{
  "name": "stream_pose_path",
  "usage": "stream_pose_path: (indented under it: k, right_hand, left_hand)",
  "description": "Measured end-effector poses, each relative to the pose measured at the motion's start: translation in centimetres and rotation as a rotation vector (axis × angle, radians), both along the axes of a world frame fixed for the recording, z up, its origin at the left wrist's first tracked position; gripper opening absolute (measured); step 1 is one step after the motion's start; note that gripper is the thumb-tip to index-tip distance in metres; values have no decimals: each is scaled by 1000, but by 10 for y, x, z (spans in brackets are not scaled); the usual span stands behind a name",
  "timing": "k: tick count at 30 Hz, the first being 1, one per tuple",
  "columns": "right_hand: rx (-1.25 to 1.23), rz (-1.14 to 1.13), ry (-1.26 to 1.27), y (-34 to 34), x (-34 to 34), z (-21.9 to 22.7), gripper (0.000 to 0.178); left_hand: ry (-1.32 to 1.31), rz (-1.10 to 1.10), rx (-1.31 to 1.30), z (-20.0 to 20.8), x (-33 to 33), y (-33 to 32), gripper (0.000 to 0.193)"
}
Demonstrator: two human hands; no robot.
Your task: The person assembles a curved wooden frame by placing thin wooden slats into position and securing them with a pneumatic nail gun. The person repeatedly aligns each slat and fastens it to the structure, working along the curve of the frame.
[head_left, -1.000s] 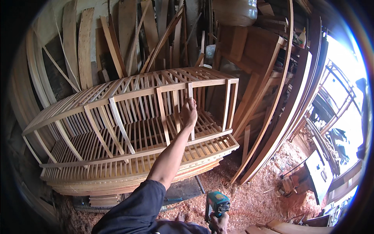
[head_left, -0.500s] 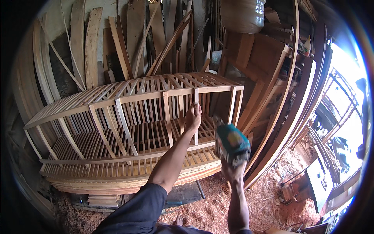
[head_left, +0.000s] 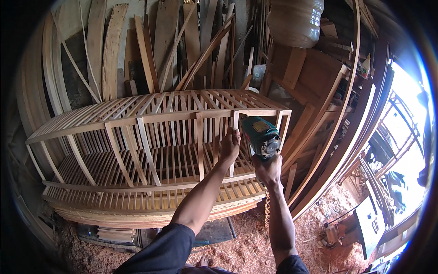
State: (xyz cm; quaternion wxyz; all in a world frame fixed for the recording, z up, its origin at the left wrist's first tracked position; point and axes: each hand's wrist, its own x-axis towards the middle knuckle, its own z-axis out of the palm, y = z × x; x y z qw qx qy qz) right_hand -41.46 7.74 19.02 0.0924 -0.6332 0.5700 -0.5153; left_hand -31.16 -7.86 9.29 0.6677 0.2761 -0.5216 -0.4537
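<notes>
A long slatted wooden frame (head_left: pixel 169 115) stretches across the middle, with upright slats along its near side. Toward its right end, my left hand (head_left: pixel 231 145) is closed around a pale upright slat (head_left: pixel 236 119). A teal nail gun (head_left: pixel 260 130) is in my right hand (head_left: pixel 268 168), just right of that slat. Its nose points away from me, close to the frame's upper rail; whether it touches the wood is hidden by its body. From below my right hand hangs a coiled air hose (head_left: pixel 268 210).
Stacked slatted panels (head_left: pixel 159 219) lie beneath the frame. Loose boards (head_left: pixel 114 50) lean on the back wall. Long planks (head_left: pixel 340 150) and wooden panels stand at the right. Shavings (head_left: pixel 251 237) cover the floor, and a large clear plastic bottle (head_left: pixel 295 23) hangs at the top.
My right hand has brought the nail gun up and left, from in front of the frame's right end to the upright slat. My left hand keeps its grip on the slat.
</notes>
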Motion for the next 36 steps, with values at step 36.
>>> stream_pose_path:
  k: [36]
  right_hand:
    - [-16,-9,2,-14,1,-9,18]
  left_hand:
    - [-307,287,-83,-9,1,-2,27]
